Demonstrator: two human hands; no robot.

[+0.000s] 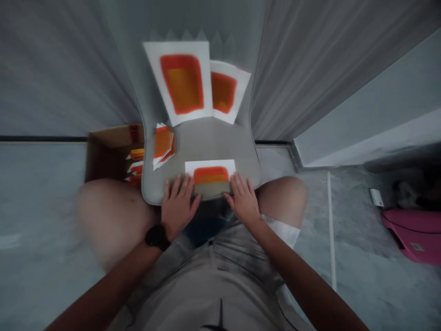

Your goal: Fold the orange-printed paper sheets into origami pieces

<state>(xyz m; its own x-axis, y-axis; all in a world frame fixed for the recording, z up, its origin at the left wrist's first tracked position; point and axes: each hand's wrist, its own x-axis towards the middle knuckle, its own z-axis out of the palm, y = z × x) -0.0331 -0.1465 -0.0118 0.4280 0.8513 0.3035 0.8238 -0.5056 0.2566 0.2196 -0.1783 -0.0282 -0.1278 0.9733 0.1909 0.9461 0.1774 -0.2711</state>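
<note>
A small white paper piece [211, 172] with a red and orange print lies near the front edge of a grey chair seat [203, 140]. Flat on the seat, my left hand [177, 204] touches its left end, fingers stretched out. On the other end rest the fingertips of my right hand [244, 198], also stretched out. Whether the piece is folded I cannot tell. Leaning on the backrest are a larger printed sheet [184, 85] and a second printed sheet [227, 89] partly behind it. Several smaller printed pieces [162, 143] overlap at the seat's left side.
An open cardboard box [112, 135] with printed pieces in it stands on the floor left of the chair. Grey curtains [303, 59] hang behind. To the right lie a pink plastic object [416, 230] and a small white object [376, 197]. My knees flank the seat.
</note>
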